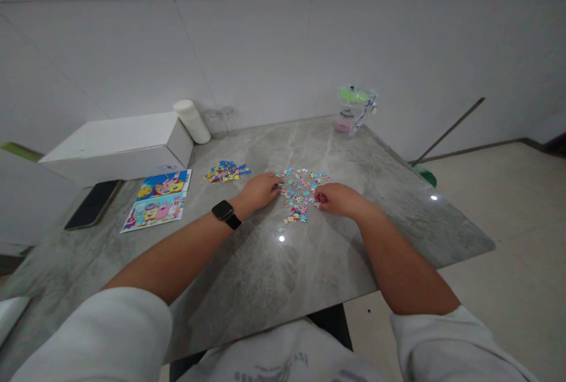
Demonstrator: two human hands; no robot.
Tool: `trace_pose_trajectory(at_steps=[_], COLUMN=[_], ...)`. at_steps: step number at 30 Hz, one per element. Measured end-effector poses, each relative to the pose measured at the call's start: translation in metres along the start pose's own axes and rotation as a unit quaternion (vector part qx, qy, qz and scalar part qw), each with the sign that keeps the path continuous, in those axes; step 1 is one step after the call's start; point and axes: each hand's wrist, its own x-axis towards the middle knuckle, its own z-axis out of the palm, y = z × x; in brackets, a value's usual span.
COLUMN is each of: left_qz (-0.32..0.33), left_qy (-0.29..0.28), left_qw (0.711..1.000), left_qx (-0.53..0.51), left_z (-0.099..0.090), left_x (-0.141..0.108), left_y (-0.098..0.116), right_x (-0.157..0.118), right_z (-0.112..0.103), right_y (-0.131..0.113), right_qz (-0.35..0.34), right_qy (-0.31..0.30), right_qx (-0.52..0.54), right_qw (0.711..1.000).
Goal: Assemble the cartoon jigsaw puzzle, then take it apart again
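Observation:
Loose jigsaw puzzle pieces point(301, 192), mostly pale blue, pink and white, lie spread on the grey marbled table between my two hands. My left hand point(260, 191), with a black watch on its wrist, rests at the left edge of these pieces. Its fingers are bent together, and their tips touch or hide small pieces. At the right edge, my right hand point(339, 199) is closed in a pinch around a small dark red puzzle piece point(323, 198), partly covered by the fingers. A second pile of puzzle pieces point(227, 172), blue and yellow, lies beyond my left wrist.
A cartoon picture sheet point(159, 200) and a black phone point(94, 205) lie at the left. Behind them stand a white box point(119, 143), a white cylinder point(193, 121) and clear glasses point(220, 122). A plastic bag with a cup point(354, 112) stands near the wall.

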Motion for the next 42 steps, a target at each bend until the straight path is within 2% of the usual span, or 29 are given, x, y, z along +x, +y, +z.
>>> trace_pose_trajectory(at_steps=[5, 10, 14, 16, 19, 22, 25, 29, 32, 37, 42], left_qz=[0.001, 0.007, 0.023, 0.024, 0.009, 0.008, 0.023, 0.041, 0.048, 0.056, 0.037], left_qy=[-0.01, -0.014, -0.035, -0.041, -0.044, -0.027, 0.002, 0.005, -0.005, -0.026, -0.01], left_qw=[1.0, 0.999, 0.998, 0.998, 0.998, 0.999, 0.999, 0.993, 0.991, 0.993, 0.999], left_qx=[-0.019, -0.042, -0.036, -0.038, -0.035, -0.014, 0.033, 0.108, 0.127, 0.101, 0.013], left_z=[0.009, 0.008, 0.006, 0.004, 0.0, -0.005, -0.009, -0.007, -0.005, -0.012, -0.016], left_x=[0.01, 0.018, 0.024, 0.027, 0.029, 0.025, 0.017, 0.002, -0.008, -0.024, -0.037], left_y=[0.0, -0.003, -0.005, -0.005, -0.006, -0.006, -0.005, -0.004, -0.006, -0.009, 0.009], right_x=[0.003, 0.002, -0.005, -0.009, -0.012, -0.009, -0.005, -0.007, -0.012, -0.012, 0.001], right_z=[0.001, -0.001, -0.011, -0.017, -0.022, -0.02, -0.014, -0.011, -0.012, -0.01, -0.002], right_y=[-0.002, 0.001, 0.008, 0.013, 0.018, 0.017, 0.013, 0.005, 0.004, 0.007, 0.005], right_qz=[0.001, -0.009, -0.019, 0.009, 0.087, 0.15, 0.173, 0.16, 0.137, 0.103, 0.064], right_qy=[-0.004, -0.011, -0.005, 0.014, 0.036, 0.031, 0.016, 0.009, 0.006, -0.013, 0.036], right_qx=[-0.009, 0.006, 0.027, 0.011, -0.029, -0.051, -0.067, -0.065, -0.053, -0.039, -0.027], right_qw=[1.0, 1.0, 0.999, 1.0, 0.995, 0.987, 0.983, 0.985, 0.989, 0.994, 0.997])
